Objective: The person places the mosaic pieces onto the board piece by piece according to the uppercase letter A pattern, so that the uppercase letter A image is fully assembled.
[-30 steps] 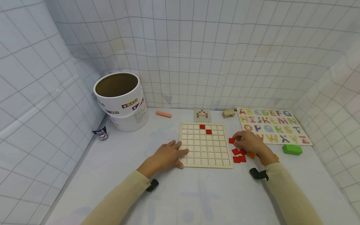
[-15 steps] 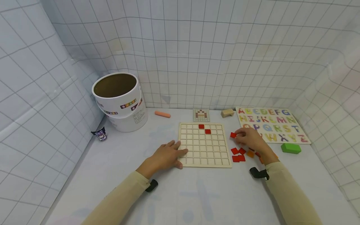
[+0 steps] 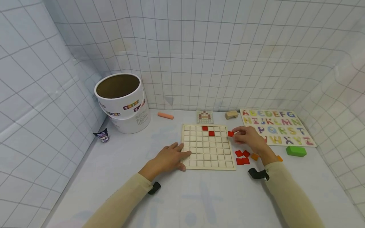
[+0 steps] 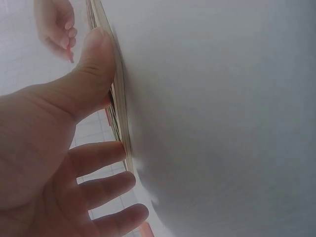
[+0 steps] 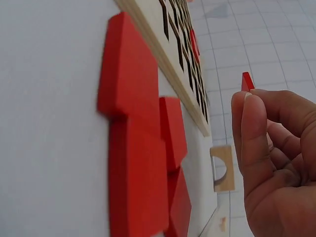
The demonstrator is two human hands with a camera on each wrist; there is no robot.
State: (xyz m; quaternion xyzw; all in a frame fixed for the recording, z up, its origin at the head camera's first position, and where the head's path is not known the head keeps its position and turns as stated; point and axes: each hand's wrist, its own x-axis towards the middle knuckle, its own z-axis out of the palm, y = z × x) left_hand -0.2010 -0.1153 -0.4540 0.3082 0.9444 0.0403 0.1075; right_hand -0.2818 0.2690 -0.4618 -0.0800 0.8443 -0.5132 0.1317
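A wooden grid board [image 3: 208,152] lies on the table with two red square tiles [image 3: 211,133] set in its upper cells. My left hand [image 3: 168,158] rests at the board's left edge, fingers spread; in the left wrist view the thumb [image 4: 96,57] lies along that edge. Between thumb and fingertips my right hand [image 3: 250,138] pinches a red tile [image 3: 230,134], raised by the board's upper right edge. The right wrist view shows the pinched tile [image 5: 247,81] above the table. Several loose red tiles [image 5: 140,177] lie to the right of the board, with orange tiles [image 3: 255,156] near them.
Behind the board lie a small pattern card [image 3: 204,117], an orange stick [image 3: 165,116] and a wooden arch block [image 3: 231,115]. At right are an alphabet board [image 3: 280,129] and a green block [image 3: 296,151]. A white bucket [image 3: 134,117] and a small figure [image 3: 102,135] stand left.
My right hand has lifted the red tile from beside the board and carried it up and left to the board's right edge. The left hand has stayed in place.
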